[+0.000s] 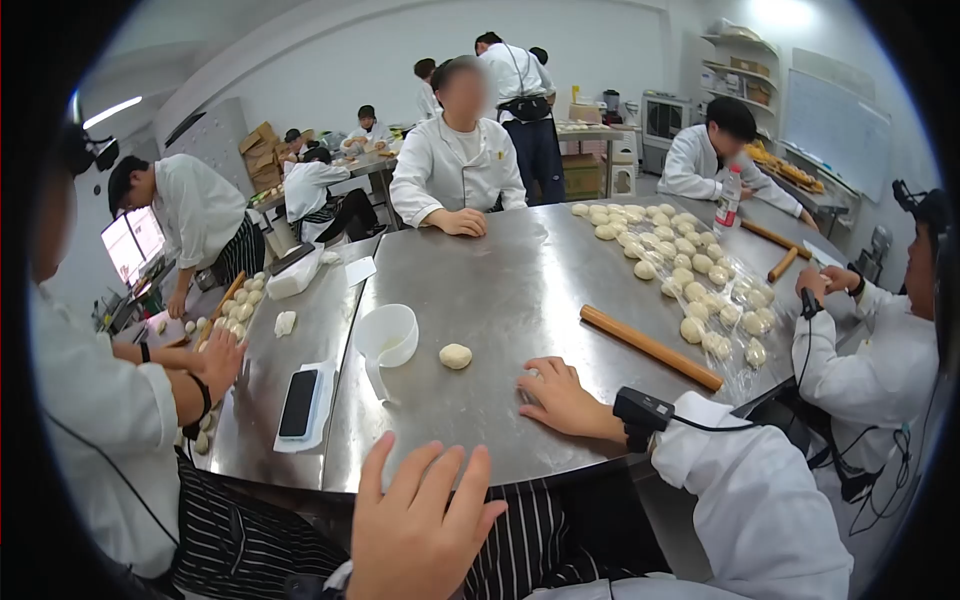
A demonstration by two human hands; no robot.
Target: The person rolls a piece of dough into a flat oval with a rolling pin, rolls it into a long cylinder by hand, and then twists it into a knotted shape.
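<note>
Head camera view: the right hand lies palm down on the round stainless-steel table, just on the near side of the long wooden rolling pin. Its fingers are loosely apart and clasp nothing. The left hand hangs in the air nearer the camera than the pin and to its left, off the table's edge, fingers spread wide and empty. The small pale round dough ball sits alone on bare steel left of the pin, a little apart from the right hand's fingertips — neither hand touches it.

By the look of it, the portioning is mostly done. Rows of pale round dough pieces already lie on a clear plastic sheet beyond the pin's far side. The lone ball is unflattened and the pin lies untouched, so the rolling looks not yet begun.

For room, the steel is bare on the pin's left as far as the ball. A white plastic jug stands farther left again, with a black phone on a white tray past that. The table's curved rim passes close to the pin's near end and just behind the right wrist — little margin there. A co-worker's resting hand is well beyond the pin, across the table.
</note>
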